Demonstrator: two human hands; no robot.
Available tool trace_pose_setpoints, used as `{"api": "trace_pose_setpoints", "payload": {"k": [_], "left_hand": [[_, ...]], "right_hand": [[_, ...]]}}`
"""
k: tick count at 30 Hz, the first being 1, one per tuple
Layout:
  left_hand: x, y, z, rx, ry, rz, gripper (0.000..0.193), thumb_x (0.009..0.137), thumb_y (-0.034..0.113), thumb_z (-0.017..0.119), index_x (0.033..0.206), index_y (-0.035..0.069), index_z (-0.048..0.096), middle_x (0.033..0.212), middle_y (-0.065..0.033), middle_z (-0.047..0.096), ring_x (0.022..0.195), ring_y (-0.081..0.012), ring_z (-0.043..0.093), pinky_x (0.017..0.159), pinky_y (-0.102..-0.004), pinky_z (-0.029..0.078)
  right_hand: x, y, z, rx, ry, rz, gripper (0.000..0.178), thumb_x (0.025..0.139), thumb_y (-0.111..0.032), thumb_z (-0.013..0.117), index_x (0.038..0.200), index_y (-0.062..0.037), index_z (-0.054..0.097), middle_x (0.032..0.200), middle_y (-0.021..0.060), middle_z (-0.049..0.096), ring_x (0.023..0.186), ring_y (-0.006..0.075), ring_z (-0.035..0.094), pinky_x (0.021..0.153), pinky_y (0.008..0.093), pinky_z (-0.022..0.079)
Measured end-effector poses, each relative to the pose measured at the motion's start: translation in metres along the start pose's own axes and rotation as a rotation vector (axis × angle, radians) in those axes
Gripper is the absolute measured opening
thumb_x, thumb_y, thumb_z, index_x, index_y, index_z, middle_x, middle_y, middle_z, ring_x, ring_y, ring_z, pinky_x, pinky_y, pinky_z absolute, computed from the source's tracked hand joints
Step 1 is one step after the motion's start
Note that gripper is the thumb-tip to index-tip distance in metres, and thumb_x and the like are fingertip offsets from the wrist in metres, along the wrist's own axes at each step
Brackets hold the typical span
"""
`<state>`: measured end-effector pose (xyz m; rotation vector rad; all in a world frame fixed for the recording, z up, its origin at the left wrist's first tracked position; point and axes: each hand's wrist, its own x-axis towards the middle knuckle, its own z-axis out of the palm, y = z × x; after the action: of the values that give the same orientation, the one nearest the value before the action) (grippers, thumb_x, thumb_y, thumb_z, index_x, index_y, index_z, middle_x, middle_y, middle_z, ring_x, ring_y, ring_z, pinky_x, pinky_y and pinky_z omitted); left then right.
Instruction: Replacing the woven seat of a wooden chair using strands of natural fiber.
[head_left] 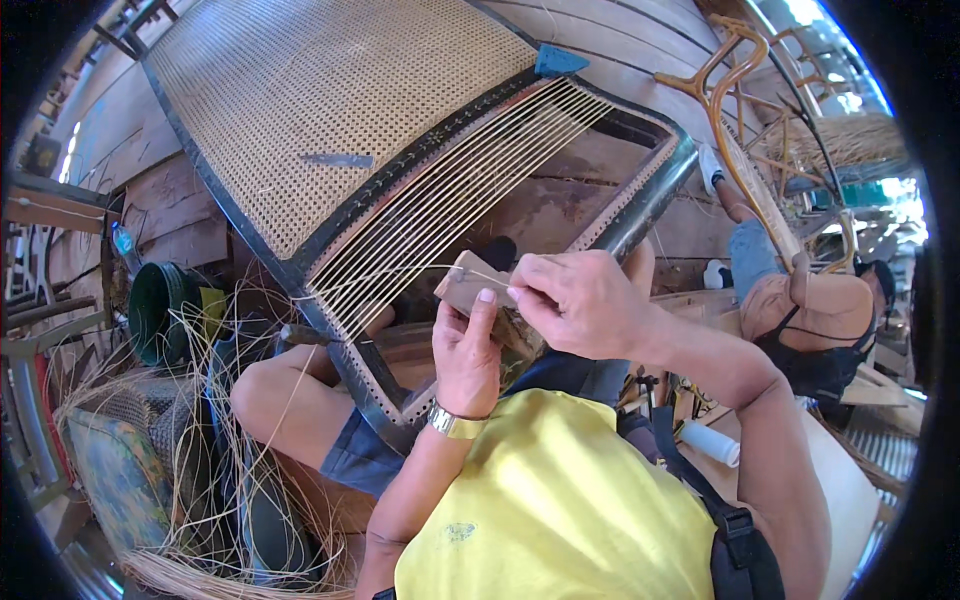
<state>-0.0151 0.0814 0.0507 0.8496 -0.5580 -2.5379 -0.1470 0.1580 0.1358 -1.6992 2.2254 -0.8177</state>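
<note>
The large dark-framed chair panel (330,290), half filled with pale woven cane mesh and half strung only with parallel cane strands, leaned across your bare knee and thigh rather than on any fixed support, so any shift of your leg could have tipped it and slackened the strands you had tensioned. Those taut pale cane strands (470,170) ran close together across the open half of the frame; I judged that a sideways tug from below could have pulled one out of line or snapped it at the frame holes. The loose heap of pale raw cane fibres (200,420) lay tangled beside your left leg, near enough that a working strand might have snagged in it. Your right hand (585,300) was closed, fingertips pinched on the thin single cane strand (400,275) where it met the block, and a slip there could have let the strand spring back. Your left hand (468,350), with a gold-coloured watch band at the wrist, was wrapped around the small brownish wooden block (470,285), which sat just below the strung half of the panel, between your two hands; whether it touched the strands, I could not tell. A loose grip could have dropped it into the clutter below.
</note>
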Motion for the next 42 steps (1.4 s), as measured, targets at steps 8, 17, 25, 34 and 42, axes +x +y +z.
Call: {"api": "trace_pose_setpoints", "payload": {"k": [8,17,25,34,42], "left_hand": [[-0.004,0.003,0.000,0.008,-0.023,0.030,0.031,0.097,0.013,0.063,0.126,0.007,0.054,0.118,-0.0034,0.065,0.104,-0.0129,0.062,0.089,-0.0273,0.049],[-0.004,-0.003,-0.005,0.043,-0.001,0.052,0.033,0.098,0.013,0.063,0.129,0.006,0.053,0.120,-0.0058,0.065,0.108,-0.0144,0.062,0.092,-0.0306,0.049],[0.000,-0.004,-0.011,0.058,-0.025,0.066,0.033,0.099,0.013,0.061,0.129,0.004,0.052,0.126,-0.0118,0.064,0.114,-0.0193,0.061,0.098,-0.0330,0.048],[-0.002,-0.002,-0.010,0.056,-0.024,0.064,0.034,0.099,0.014,0.062,0.129,0.003,0.052,0.125,-0.0124,0.065,0.113,-0.0193,0.062,0.099,-0.0335,0.048],[-0.002,-0.004,-0.013,0.051,-0.017,0.063,0.037,0.098,0.012,0.061,0.132,0.004,0.051,0.127,-0.0135,0.064,0.114,-0.0198,0.061,0.099,-0.0333,0.048]], "right_hand": [[-0.004,-0.008,-0.008,-0.002,0.065,0.005,0.009,0.086,-0.010,0.065,0.085,-0.0060,0.056,0.069,0.0115,0.061,0.063,0.0318,0.064,0.055,0.0417,0.050],[-0.010,-0.003,-0.001,-0.045,0.029,0.012,0.008,0.084,-0.006,0.066,0.084,-0.0053,0.058,0.069,0.0108,0.061,0.060,0.0302,0.063,0.054,0.0397,0.050],[-0.009,-0.012,-0.003,0.043,0.080,0.017,0.009,0.081,0.000,0.067,0.082,-0.0038,0.059,0.065,0.0102,0.059,0.054,0.0270,0.061,0.050,0.0358,0.048],[-0.012,-0.013,0.001,0.093,0.109,0.065,0.008,0.082,0.001,0.067,0.082,-0.0040,0.061,0.065,0.0098,0.060,0.054,0.0254,0.062,0.050,0.0341,0.047],[-0.017,-0.018,0.004,0.118,0.166,0.108,0.010,0.082,-0.002,0.066,0.083,-0.0051,0.057,0.069,0.0115,0.059,0.059,0.0318,0.062,0.053,0.0404,0.050]]}}
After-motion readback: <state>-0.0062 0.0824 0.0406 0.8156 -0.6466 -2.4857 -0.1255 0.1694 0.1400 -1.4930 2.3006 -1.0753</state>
